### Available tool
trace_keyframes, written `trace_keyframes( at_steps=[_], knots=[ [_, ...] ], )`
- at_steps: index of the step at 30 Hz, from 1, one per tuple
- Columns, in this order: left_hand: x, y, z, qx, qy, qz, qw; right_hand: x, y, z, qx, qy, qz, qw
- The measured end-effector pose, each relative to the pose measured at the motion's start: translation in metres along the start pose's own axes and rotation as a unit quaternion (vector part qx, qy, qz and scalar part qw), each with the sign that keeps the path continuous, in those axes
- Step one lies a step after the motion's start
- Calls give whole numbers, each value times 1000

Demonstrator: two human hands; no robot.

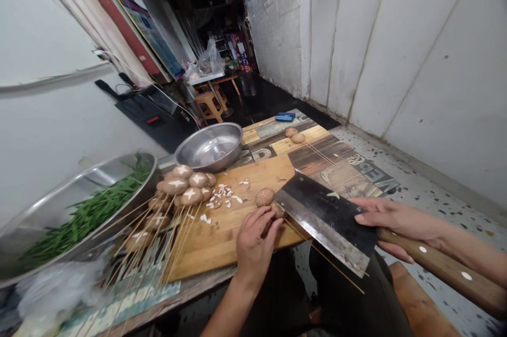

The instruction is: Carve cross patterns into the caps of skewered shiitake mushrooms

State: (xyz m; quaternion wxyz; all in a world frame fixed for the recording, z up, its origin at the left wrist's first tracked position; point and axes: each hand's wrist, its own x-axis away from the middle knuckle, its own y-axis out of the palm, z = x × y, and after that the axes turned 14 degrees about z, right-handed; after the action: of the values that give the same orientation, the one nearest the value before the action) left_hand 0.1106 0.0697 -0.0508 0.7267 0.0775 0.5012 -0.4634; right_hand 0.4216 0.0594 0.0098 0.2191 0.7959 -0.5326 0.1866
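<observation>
My right hand (390,221) grips a broad cleaver (325,210) by its wooden handle and the back of the blade. Low over the right edge of the wooden cutting board (222,252), the blade's front corner is close to a mushroom (279,210) that my left hand (255,236) pinches between fingers and thumb. A second mushroom (264,197) with scored lines touches it, and thin skewers stick out from them under the cleaver. White mushroom trimmings (225,193) lie scattered on the board. At its left, skewered mushrooms (192,196) with white star cuts are piled.
A steel basin (209,147) stands behind the board. To the left, a larger steel bowl (148,168) holds green vegetables (99,215), with a plastic bag (59,289) before it. Two skewered mushrooms (298,138) and a blue object (285,116) lie at the table's far end.
</observation>
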Motion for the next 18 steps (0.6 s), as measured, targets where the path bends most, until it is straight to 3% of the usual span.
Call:
trace_keyframes(
  at_steps=[4, 11, 18],
  knots=[
    [-10, -3, 0, -9, 6, -23, 1000, 14, -8, 0, -3, -30, 38, 999],
    [-38, 0, -4, -67, 11, -155, 986, 28, -7, 12, -37, -43, 76, 996],
    [-58, 1, -3, -58, -12, -230, 971, 34, -11, 24, -25, -40, 116, 992]
  ],
)
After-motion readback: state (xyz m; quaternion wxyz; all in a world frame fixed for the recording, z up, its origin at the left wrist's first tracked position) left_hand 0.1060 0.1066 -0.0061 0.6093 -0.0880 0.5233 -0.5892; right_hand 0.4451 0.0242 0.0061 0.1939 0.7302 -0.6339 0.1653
